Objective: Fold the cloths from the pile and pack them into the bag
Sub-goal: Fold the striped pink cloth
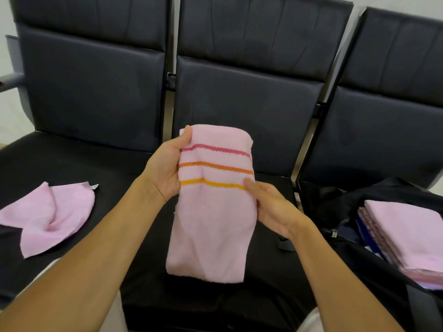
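Observation:
A folded pink cloth (215, 212) with red, orange and yellow stripes hangs upright over the middle seat. My left hand (165, 168) grips its upper left edge, thumb on the front at the top corner. On the right edge, just below the yellow stripe, my right hand (271, 207) holds the cloth with its thumb in front. One unfolded pink cloth (48, 214) lies crumpled on the left seat. A black bag (374, 195) stands open on the right seat, and a stack of folded pink cloths (407, 236) sits inside it.
A row of black padded chairs (239, 97) with metal frames runs across the view. A grey armrest (9, 80) juts in at the far left. The bag's strap and buckle (285, 243) lie by my right wrist.

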Tool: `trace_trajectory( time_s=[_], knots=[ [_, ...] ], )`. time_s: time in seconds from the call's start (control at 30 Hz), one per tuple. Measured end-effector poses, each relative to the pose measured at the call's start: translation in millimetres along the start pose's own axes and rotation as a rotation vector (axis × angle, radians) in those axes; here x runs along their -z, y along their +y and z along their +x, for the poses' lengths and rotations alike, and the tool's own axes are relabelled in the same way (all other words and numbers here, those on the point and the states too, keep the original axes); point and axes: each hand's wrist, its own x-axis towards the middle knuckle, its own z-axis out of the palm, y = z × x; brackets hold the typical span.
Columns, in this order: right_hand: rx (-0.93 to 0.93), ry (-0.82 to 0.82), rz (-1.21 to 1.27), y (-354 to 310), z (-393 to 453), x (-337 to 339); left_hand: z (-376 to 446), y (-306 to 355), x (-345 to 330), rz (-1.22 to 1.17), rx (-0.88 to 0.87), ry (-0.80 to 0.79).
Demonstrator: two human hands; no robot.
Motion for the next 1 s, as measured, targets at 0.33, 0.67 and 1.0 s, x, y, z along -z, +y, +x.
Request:
trace_trajectory(
  time_s=[0.33, 0.67, 1.0],
  knots=[
    [0.017, -0.049, -0.086, 5.3, 3.2, -1.0, 12.4, 9.1, 16.7, -0.053, -0.021, 0.26],
    [0.06, 0.0, 0.075, -0.3, -1.0, -4.0, 21.4, 2.5, 26.6, 0.026, 0.096, 0.352],
    [0.117, 0.059, 0.24, -4.5, -4.7, 0.2, 13.4, -5.0, 21.8, 0.043, 0.31, 0.083]
  ],
)
